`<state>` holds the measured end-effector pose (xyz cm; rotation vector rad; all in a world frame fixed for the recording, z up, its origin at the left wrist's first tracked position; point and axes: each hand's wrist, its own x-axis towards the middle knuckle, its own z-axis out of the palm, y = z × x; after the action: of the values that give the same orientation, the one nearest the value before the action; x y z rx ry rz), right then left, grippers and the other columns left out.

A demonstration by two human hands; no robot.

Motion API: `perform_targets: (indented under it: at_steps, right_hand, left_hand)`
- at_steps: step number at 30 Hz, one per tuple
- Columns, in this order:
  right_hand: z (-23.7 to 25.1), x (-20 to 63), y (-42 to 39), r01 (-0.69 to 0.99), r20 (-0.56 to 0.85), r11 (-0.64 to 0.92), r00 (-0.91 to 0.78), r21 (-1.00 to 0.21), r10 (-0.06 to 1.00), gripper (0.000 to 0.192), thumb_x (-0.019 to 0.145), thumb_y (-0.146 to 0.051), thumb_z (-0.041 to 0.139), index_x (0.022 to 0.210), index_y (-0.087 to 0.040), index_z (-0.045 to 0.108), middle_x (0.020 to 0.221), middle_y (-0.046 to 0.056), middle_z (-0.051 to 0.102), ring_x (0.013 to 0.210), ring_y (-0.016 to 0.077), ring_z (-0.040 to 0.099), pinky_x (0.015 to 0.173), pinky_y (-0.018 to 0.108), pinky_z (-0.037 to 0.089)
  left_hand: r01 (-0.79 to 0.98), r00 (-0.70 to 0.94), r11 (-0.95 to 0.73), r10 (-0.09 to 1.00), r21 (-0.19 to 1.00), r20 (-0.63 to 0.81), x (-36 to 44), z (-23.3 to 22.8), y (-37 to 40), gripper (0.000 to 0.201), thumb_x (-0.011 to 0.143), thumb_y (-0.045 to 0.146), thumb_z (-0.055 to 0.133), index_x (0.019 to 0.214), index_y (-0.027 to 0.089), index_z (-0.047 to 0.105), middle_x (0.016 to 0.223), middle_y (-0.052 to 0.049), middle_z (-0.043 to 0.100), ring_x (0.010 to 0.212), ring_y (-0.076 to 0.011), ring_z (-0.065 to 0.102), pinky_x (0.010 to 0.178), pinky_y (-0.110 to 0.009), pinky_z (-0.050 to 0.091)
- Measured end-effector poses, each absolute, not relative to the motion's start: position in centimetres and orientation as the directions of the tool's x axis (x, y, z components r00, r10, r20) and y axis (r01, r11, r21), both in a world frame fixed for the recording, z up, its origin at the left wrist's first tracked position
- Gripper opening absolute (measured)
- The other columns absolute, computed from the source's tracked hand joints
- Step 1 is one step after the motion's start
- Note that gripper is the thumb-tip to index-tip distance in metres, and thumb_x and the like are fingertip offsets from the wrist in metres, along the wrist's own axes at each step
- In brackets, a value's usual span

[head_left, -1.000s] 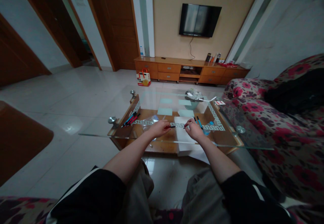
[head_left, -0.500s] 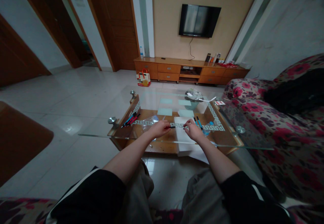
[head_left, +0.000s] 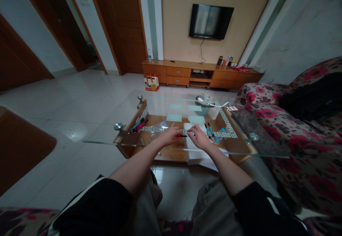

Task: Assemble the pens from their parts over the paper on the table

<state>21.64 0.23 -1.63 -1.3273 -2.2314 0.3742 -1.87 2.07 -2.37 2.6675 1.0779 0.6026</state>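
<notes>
Over the glass coffee table (head_left: 107,143), my left hand (head_left: 170,136) is closed around a pen (head_left: 183,136), whose dark end points to the right. A bit of red shows by the fingers. My right hand (head_left: 198,138) is close to that end, thumb and fingers pinched together. Whatever it may hold is too small to make out. To the right of it lie two blue-and-black pens (head_left: 209,130), side by side. A bunch of blue, red and black pens (head_left: 138,126) rests on the left of the glass, with a clear plastic wrapper (head_left: 157,129) between it and my left hand.
Beneath the glass are a white stack of paper (head_left: 192,156) and a plastic bottle (head_left: 218,140). A green basket (head_left: 202,110) filled with plastic stands toward the back right, near a red-and-white card (head_left: 232,108). A flowered sofa (head_left: 299,136) borders the right side.
My right hand has moved left, closer to my left hand and the pen end. The red part by my left fingers shows more now.
</notes>
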Motion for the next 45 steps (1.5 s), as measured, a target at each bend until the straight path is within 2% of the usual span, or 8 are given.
perform_targets:
  at_steps: [6,15,45]
  right_hand:
    - [-2.0,20.7,0.0,0.725,0.246,0.532,-0.472,-0.438,0.846,0.029,0.099,-0.040,0.048,0.103,-0.022,0.070,0.116,0.008,0.054,0.098,0.0181,0.060,0.094,0.030,0.046]
    - [-2.7,20.8,0.5,0.728,0.242,0.533,-0.475,-0.432,0.846,0.025,0.097,-0.040,0.053,0.095,-0.021,0.070,0.121,0.008,0.053,0.098,0.0185,0.062,0.094,0.030,0.047]
    - [-2.6,21.0,0.6,0.688,0.262,0.557,-0.495,-0.465,0.829,0.018,0.091,-0.033,0.063,0.098,-0.020,0.072,0.123,0.009,0.050,0.089,0.0162,0.062,0.088,0.033,0.051]
  left_hand:
    - [0.615,0.650,-0.706,0.706,0.352,0.280,-1.7,-2.5,2.0,0.013,0.090,0.030,0.062,0.095,0.020,0.068,0.089,-0.003,0.061,0.082,-0.0160,0.059,0.071,-0.024,0.042]
    - [0.600,0.637,-0.700,0.711,0.388,0.298,-2.1,-2.8,2.4,0.013,0.088,0.032,0.067,0.091,0.019,0.068,0.089,-0.003,0.062,0.082,-0.0160,0.058,0.070,-0.024,0.041]
    - [0.605,0.629,-0.686,0.723,0.403,0.286,-2.2,-3.1,2.7,0.017,0.087,0.034,0.067,0.084,0.017,0.067,0.082,-0.003,0.063,0.075,-0.0152,0.058,0.065,-0.023,0.037]
